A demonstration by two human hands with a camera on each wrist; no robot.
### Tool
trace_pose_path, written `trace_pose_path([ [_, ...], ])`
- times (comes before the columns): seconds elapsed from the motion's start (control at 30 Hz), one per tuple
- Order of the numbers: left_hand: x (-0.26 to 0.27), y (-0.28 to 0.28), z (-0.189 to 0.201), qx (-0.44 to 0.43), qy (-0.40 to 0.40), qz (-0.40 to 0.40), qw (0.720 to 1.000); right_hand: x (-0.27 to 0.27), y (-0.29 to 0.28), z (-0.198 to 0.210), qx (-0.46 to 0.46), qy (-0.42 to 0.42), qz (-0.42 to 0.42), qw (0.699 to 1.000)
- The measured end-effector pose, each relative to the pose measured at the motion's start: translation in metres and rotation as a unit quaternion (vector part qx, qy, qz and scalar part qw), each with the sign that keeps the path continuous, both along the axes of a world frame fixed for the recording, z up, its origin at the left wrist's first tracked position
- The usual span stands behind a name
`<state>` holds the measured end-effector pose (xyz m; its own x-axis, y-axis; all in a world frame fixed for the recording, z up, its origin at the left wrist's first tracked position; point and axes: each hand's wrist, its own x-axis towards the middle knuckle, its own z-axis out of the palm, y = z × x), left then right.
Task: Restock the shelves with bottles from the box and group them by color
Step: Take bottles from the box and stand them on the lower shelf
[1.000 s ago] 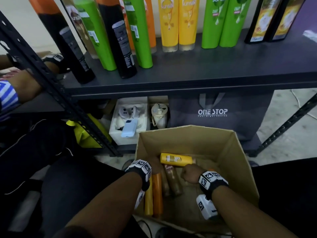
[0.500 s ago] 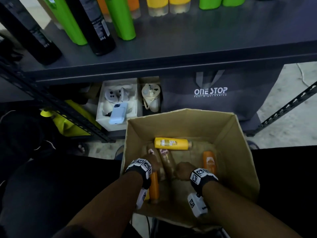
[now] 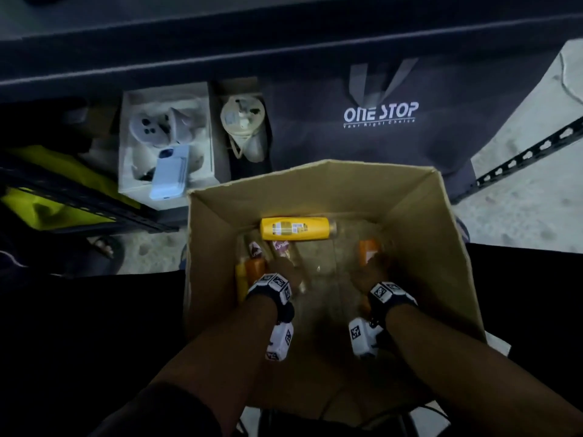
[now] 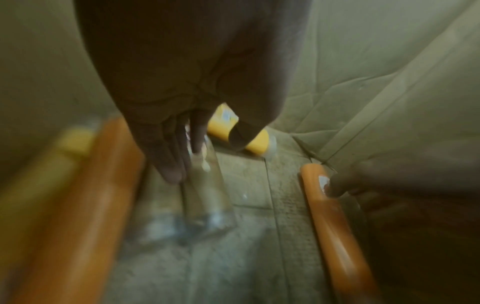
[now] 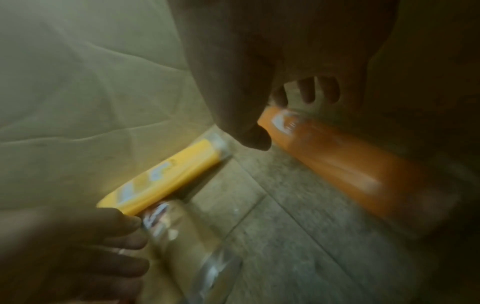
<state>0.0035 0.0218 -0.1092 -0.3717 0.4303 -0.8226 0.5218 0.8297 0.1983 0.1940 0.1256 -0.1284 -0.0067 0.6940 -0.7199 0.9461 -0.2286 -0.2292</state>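
Inside the cardboard box (image 3: 426, 234), both hands reached down among the bottles lying on its floor. A yellow bottle (image 3: 295, 228) lay crosswise against the far wall. The left hand (image 3: 284, 269) rested its straight, released fingers (image 4: 171, 164) on a clear brownish bottle (image 4: 205, 185), beside an orange bottle (image 3: 255, 268) and another yellow bottle (image 3: 241, 279) along the box's left wall. The right hand (image 3: 369, 274) hovered over a second orange bottle (image 3: 367, 250) near the right wall, its fingers (image 5: 306, 90) loosely curled and grasping nothing. Beyond the box stood a grey bag (image 3: 378, 121) printed ONE STOP.
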Motion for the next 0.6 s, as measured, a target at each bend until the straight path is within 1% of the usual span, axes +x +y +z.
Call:
trace_pose_path([
  [0.03, 0.002, 0.002, 0.003, 0.008, 0.003, 0.003, 1.000, 0.001, -0.002, -0.003, -0.010, -0.015, -0.002, 1.000],
  [0.1, 0.011, 0.008, -0.003, 0.031, 0.018, 0.059, 0.998, 0.002, -0.004, -0.013, -0.011, -0.036, -0.020, 0.999],
  [0.13, 0.015, 0.010, -0.005, 0.052, 0.031, 0.102, 0.993, 0.000, -0.006, -0.014, -0.013, -0.044, -0.025, 0.999],
  [0.2, 0.025, 0.016, -0.009, 0.054, 0.040, 0.193, 0.979, -0.005, -0.010, -0.017, -0.010, -0.034, -0.039, 0.999],
  [0.23, 0.029, 0.018, -0.010, 0.051, 0.046, 0.216, 0.974, -0.005, -0.012, -0.021, -0.001, -0.039, -0.041, 0.998],
  [0.3, 0.035, 0.019, -0.016, 0.042, 0.065, 0.226, 0.971, -0.003, -0.015, -0.025, 0.004, -0.062, -0.023, 0.998],
  [0.4, 0.040, 0.026, -0.023, 0.040, 0.060, 0.190, 0.979, 0.004, -0.011, -0.032, 0.021, -0.059, 0.000, 0.998],
  [0.47, 0.042, 0.034, -0.026, 0.027, 0.048, 0.160, 0.986, 0.006, -0.007, -0.034, 0.016, -0.054, 0.021, 0.998],
  [0.5, 0.041, 0.039, -0.028, 0.018, 0.043, 0.159, 0.986, 0.006, -0.006, -0.036, 0.010, -0.051, 0.029, 0.998],
  [0.6, 0.041, 0.049, -0.028, -0.016, 0.026, 0.196, 0.980, 0.006, -0.007, -0.040, 0.000, -0.045, 0.031, 0.998],
])
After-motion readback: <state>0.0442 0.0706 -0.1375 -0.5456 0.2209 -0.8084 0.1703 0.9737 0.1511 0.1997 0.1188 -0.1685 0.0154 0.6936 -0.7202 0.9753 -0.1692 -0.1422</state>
